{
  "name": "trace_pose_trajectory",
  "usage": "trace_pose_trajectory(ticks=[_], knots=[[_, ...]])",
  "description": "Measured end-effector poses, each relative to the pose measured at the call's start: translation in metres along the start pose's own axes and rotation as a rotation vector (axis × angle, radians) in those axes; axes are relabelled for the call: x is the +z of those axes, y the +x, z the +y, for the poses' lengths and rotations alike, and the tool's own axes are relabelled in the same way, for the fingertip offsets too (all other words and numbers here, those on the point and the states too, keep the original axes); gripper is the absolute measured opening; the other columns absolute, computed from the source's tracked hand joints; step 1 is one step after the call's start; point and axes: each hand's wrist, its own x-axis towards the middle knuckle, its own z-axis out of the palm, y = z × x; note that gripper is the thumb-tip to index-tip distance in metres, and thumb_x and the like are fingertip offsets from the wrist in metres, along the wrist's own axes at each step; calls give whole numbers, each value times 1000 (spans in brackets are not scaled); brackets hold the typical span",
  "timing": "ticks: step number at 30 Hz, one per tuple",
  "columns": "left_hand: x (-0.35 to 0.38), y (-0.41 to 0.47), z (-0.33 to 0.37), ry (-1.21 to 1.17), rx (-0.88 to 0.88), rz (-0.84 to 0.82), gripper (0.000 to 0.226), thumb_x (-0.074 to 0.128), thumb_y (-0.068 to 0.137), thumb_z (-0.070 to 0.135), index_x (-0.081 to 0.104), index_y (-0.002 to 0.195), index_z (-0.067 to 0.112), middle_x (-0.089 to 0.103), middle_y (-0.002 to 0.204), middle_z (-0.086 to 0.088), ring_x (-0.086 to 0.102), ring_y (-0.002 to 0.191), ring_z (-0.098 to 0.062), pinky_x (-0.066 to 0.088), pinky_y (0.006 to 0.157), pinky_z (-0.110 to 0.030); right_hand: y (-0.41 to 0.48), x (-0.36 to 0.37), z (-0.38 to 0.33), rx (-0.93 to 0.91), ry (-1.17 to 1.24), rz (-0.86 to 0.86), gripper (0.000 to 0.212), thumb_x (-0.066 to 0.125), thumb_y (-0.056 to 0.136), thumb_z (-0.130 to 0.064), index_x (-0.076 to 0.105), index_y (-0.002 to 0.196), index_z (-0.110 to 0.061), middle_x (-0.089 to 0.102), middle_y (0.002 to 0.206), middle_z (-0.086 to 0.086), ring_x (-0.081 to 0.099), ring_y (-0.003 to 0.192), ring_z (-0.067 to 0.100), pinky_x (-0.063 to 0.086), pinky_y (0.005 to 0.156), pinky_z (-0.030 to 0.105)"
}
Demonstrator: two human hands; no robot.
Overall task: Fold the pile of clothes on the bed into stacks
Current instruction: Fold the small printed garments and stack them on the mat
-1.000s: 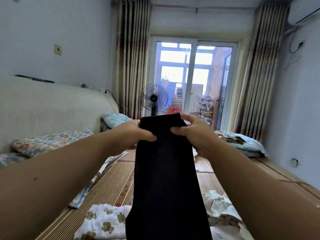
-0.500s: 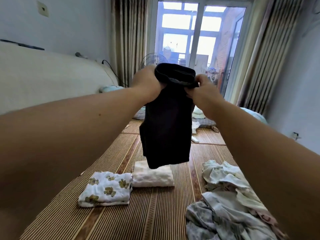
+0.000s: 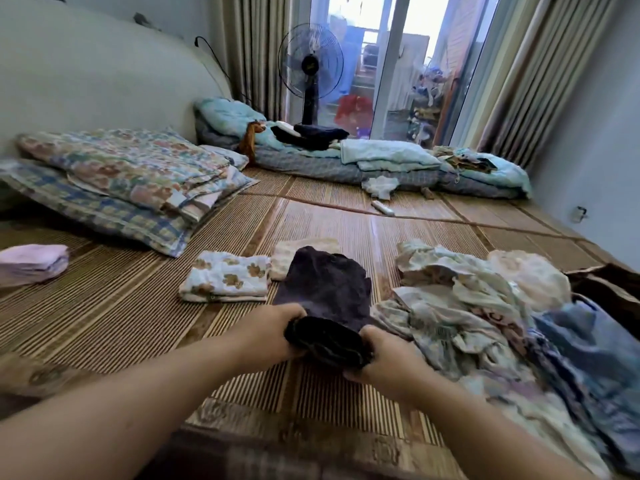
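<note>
Both hands grip the near, bunched end of the dark garment (image 3: 325, 296): the left hand (image 3: 273, 332) on its left side, the right hand (image 3: 384, 362) on its right. It lies on the bed's woven mat (image 3: 104, 306), its long axis running straight away from the hands, the far end touching the cream folded piece (image 3: 287, 254), just beside the bear-print folded cloth (image 3: 225, 280). The unfolded pile (image 3: 485, 313) sits nearer the right hand. Fingertips are buried in fabric; the garment's type is unclear.

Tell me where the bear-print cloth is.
The folded bear-print cloth lies on the mat, centre-left, beside the cream folded cloth and left of the dark garment.
</note>
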Motion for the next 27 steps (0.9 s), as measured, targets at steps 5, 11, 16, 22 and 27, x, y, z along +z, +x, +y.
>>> trace_pose_trajectory(ticks=[5, 11, 16, 22, 27], knots=[[50, -46, -15, 238, -68, -221, 26, 61, 77, 35, 57, 100, 24, 61, 103, 5, 40, 111, -17, 42, 90, -30, -26, 52, 20, 4, -125, -75, 33, 58, 80, -15, 31, 70, -30, 46, 76, -4, 49, 84, 24, 29, 55, 31], [38, -68, -16, -149, -110, -315, 28, 63, 84, 29, 58, 112, 31, 66, 104, 12, 61, 97, -2, 50, 84, -23, -42, 42, 13, -30, 26, -107, 21, 65, 79, -30, 44, 77, -26, 54, 76, -8, 52, 75, 14, 38, 59, 24], [28, -53, -21, -525, -191, -106, 19, 61, 93, 30, 61, 112, 30, 70, 101, 10, 65, 97, -5, 52, 87, -25, -24, 25, 7, 81, 494, -37, 23, 69, 81, -38, 58, 96, -25, 67, 96, 0, 64, 92, 19, 53, 87, 44], [60, -30, -37, -36, -338, -10, 75, 64, 89, 38, 20, 151, 34, 28, 155, -6, 31, 140, -24, 27, 113, -35, 3, 59, 20, 82, 45, 55, 74, 65, 90, -37, 24, 152, -30, 29, 157, 0, 32, 141, 20, 28, 112, 32], [92, -46, -55, 308, -49, -426, 64, 38, 96, 56, 12, 152, 40, -7, 163, 9, -8, 149, -12, 6, 119, -48, -3, 93, 43, -31, -358, -153, 60, 37, 95, -61, 23, 150, -43, -10, 163, -4, 3, 150, 18, 17, 116, 47]])
